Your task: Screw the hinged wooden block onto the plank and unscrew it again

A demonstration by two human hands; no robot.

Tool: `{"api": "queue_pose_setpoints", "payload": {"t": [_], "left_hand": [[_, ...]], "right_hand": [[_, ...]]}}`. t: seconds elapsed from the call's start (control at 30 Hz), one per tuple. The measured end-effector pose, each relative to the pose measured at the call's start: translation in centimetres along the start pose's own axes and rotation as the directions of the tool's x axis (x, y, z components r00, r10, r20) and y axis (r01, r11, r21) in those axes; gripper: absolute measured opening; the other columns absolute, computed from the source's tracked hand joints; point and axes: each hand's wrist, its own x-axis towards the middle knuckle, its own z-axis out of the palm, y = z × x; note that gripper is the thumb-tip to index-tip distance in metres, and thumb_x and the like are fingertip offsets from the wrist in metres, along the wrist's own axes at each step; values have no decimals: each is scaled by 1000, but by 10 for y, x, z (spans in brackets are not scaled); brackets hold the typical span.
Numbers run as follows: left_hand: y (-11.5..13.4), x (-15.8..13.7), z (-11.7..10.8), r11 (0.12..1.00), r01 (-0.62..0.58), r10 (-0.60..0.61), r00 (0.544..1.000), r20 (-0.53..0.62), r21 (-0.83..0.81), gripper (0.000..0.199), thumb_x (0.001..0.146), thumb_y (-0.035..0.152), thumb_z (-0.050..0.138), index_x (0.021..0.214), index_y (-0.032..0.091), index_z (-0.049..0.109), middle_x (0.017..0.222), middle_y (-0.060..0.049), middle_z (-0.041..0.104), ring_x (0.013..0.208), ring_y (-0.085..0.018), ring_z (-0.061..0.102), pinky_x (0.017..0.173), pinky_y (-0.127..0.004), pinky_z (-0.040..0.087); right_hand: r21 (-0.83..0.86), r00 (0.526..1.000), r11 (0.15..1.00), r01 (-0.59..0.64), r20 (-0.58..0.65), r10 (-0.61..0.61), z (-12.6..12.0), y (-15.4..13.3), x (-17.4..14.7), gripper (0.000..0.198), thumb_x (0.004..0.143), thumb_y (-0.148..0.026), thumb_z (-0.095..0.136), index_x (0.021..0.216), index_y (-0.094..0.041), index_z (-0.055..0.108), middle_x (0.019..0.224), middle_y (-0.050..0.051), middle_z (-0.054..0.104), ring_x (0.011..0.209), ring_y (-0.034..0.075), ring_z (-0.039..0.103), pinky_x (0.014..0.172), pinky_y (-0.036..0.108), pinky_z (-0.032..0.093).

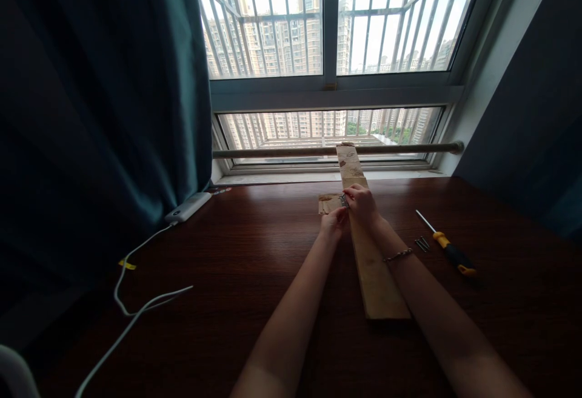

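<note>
A long wooden board lies on the dark table, pointing from near my arms towards the window. Against its left side, near the far end, sits a short wooden piece. Where the two meet there is a small silvery metal piece, partly covered by fingers; its exact kind is unclear. My right hand is closed on it from the right, above the board. From the near left, my left hand has its fingers closed at the lower edge of the metal piece and the short wood.
To the right lie a yellow and black screwdriver and a few screws. A white power strip with a white cable is at the left beside the blue curtain. A rail crosses before the window.
</note>
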Motion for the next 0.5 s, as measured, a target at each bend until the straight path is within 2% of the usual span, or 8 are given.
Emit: {"api": "queue_pose_setpoints", "payload": {"t": [0.2, 0.5], "left_hand": [[0, -3, 2, 1000, -16, 16, 1000, 3, 3, 16, 64, -6, 59, 63, 9, 57, 58, -3, 60, 53, -9, 57, 52, -18, 46], [3, -3, 1, 1000, -14, 14, 1000, 12, 1, 16, 68, -6, 54, 62, 8, 57, 57, -4, 60, 52, -9, 57, 51, -17, 46]], "right_hand": [[-65, 998, 996, -57, 36, 59, -1, -2, 1, 21, 78, -14, 50, 88, -15, 69, 85, 7, 62, 76, 17, 58, 71, 24, 42], [-35, 1000, 999, -9, 29, 10, -5, 1, 3, 20, 79, -16, 52, 83, -14, 71, 79, 7, 61, 73, 17, 57, 69, 24, 42]]}}
